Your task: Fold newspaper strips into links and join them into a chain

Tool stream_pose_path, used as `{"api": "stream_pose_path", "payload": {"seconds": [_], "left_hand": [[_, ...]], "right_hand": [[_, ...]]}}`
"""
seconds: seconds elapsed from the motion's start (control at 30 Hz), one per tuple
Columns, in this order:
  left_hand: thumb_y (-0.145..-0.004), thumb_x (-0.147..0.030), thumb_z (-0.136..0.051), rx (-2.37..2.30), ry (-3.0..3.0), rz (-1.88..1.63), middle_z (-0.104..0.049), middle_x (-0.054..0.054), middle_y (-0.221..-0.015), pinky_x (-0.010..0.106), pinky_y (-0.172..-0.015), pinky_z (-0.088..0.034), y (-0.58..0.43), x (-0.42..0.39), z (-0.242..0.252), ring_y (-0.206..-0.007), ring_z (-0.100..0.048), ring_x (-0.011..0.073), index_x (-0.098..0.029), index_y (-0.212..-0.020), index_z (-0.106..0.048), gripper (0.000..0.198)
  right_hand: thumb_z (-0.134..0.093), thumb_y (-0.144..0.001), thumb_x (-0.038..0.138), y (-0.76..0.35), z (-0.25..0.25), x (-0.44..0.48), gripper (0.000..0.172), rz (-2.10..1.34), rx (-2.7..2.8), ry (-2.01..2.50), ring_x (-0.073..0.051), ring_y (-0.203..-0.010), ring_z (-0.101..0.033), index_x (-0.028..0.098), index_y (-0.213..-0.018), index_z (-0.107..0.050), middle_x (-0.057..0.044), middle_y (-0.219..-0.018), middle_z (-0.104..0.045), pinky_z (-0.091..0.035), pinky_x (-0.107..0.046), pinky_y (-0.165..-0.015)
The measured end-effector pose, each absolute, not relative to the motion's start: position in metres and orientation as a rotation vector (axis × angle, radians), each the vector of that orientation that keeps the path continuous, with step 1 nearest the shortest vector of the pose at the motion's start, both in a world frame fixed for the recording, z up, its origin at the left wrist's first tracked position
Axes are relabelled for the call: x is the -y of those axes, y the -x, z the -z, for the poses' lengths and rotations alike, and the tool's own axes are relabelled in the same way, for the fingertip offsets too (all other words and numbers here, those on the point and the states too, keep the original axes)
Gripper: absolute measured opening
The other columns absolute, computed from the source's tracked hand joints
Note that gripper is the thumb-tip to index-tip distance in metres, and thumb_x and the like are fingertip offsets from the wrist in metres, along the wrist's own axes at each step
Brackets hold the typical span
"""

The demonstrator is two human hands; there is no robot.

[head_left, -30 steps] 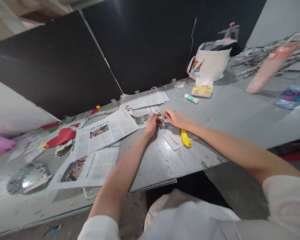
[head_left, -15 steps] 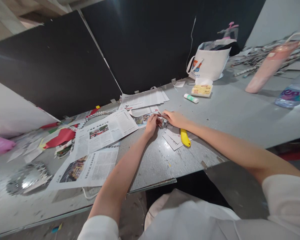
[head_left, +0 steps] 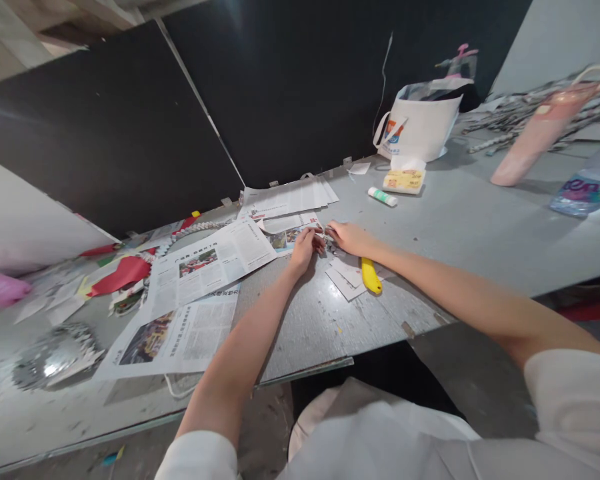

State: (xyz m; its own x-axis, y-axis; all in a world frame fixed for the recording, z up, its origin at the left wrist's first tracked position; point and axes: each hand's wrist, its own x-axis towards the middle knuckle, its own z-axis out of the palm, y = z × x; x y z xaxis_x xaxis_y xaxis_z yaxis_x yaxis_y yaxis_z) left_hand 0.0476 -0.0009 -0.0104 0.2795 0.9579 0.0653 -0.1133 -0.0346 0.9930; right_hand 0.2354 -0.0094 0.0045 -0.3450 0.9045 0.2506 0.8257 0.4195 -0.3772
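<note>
My left hand [head_left: 306,248] and my right hand [head_left: 349,237] meet over the grey table, fingertips almost touching. Both have bent, closed fingers around a small piece that looks like folded paper [head_left: 325,235]; the fingers partly hide it. Under and beside my right hand lies a yellow-handled tool [head_left: 371,276], its far end hidden by the wrist. White paper pieces [head_left: 346,277] rest just in front of the hands. Printed newspaper sheets [head_left: 215,260] spread to the left of my left hand.
A glue stick [head_left: 382,196] and a tissue pack [head_left: 404,180] lie beyond my right hand. Behind them stands a white bag [head_left: 420,127]. To the right are a pink bottle [head_left: 540,137] and a clear plastic bottle [head_left: 587,183]. A round shiny object [head_left: 53,357] sits at left.
The fingertips have shifted very slightly around the small piece. Arms and everything else on the table stay where they were.
</note>
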Motion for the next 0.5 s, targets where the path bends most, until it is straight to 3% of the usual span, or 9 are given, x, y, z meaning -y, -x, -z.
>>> {"api": "stream_pose_path", "payload": {"seconds": [0.23,0.5], "left_hand": [[-0.106,-0.036,-0.051,-0.873,-1.296,-1.079,-0.065,0.0,-0.066,0.023,-0.055,-0.047,-0.0472,0.002,0.0099,-0.053,-0.058,0.012,-0.018,-0.098,-0.062,0.022],[-0.107,-0.034,-0.05,-0.892,-1.291,-1.072,-0.065,0.0,-0.066,0.022,-0.055,-0.047,-0.0475,0.0021,0.0095,-0.053,-0.059,0.0116,-0.018,-0.099,-0.061,0.021]], "right_hand": [[-0.034,-0.115,0.043,-0.2348,-0.0078,0.0127,0.038,-0.229,2.224,1.508,-0.024,-0.075,-0.065,0.019,-0.111,-0.064,-0.013,-0.088,-0.076,-0.03,-0.033,-0.067],[-0.029,-0.115,0.047,-0.2377,-0.0071,0.0129,0.043,-0.287,2.2,1.424,-0.023,-0.073,-0.063,0.022,-0.107,-0.063,-0.009,-0.084,-0.074,-0.031,-0.033,-0.067]]}}
